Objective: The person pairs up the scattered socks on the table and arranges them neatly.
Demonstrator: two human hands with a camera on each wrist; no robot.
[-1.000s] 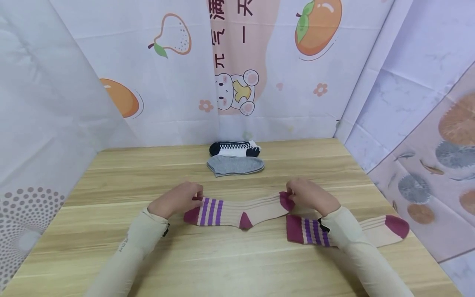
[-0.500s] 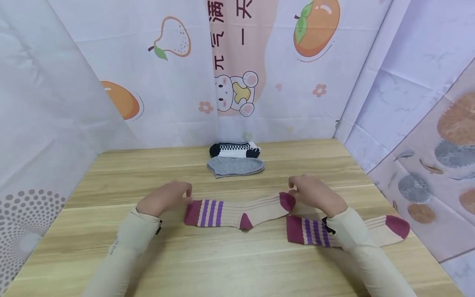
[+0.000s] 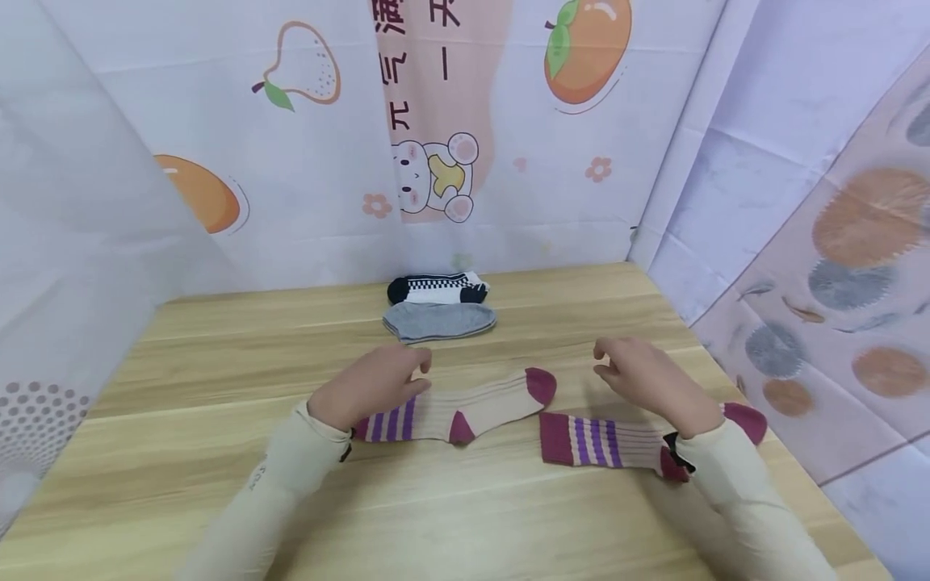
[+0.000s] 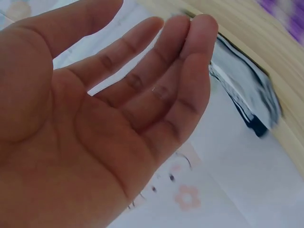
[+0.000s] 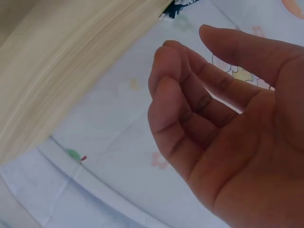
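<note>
A cream sock [image 3: 494, 406] with maroon toe, heel and cuff and purple stripes lies flat in the middle of the table. Above its striped end hovers my left hand [image 3: 374, 386], which hides part of the cuff; the left wrist view shows the palm bare and the fingers loosely bent. A matching sock [image 3: 592, 442] lies to the right, partly covered by my right forearm. My right hand [image 3: 650, 379] is over the table beyond that second sock, holding nothing, its fingers relaxed in the right wrist view.
Folded grey socks [image 3: 439, 321] lie near the back of the wooden table [image 3: 436, 516]. Just behind them is a black-and-white checked pair [image 3: 436, 289]. Printed curtains [image 3: 312, 177] stand along the back and both sides.
Both hands have come away from the ends of the middle sock. The left has since shifted right over the stripes, the right farther right. The head view has turned slightly right.
</note>
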